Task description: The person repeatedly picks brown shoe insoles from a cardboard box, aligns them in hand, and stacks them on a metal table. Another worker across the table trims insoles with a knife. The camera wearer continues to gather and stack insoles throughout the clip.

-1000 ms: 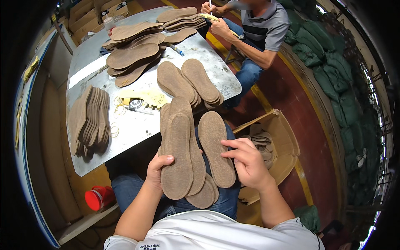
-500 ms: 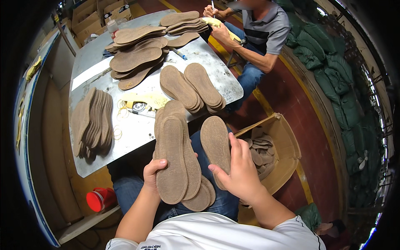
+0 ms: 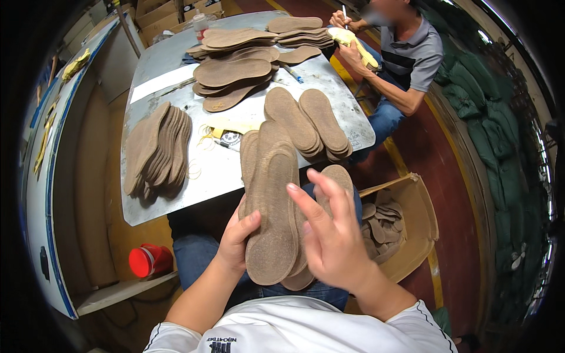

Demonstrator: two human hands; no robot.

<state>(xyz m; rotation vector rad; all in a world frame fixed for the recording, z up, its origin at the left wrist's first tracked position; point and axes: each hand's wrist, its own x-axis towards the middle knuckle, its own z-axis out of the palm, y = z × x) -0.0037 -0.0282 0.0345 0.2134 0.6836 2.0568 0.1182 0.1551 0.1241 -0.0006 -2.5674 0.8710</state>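
Over my lap, my left hand (image 3: 237, 235) grips a small stack of brown insoles (image 3: 272, 235) from the left side, thumb on top. The stack points away from me toward the table. Just right of it, my right hand (image 3: 338, 235) hovers with its fingers apart, slightly blurred. I cannot tell whether its fingertips touch the stack's edge. Partly hidden behind that hand, another brown insole (image 3: 338, 175) lies on my right thigh. Under the held stack, the end of a further insole (image 3: 298, 281) shows.
On the metal table (image 3: 170, 203) stand a leaning insole row (image 3: 156, 150), paired piles (image 3: 292, 120) and a larger heap (image 3: 232, 73). A cardboard box (image 3: 421, 235) of insoles sits right. A red bucket (image 3: 141, 262) is low left. Across the table a person (image 3: 406, 65) holds a yellow piece and a pen.
My right hand has left the insole on my thigh and moved left to the held stack, fingers spreading. My left hand still holds the stack. The view has shifted, moving the table rightward.
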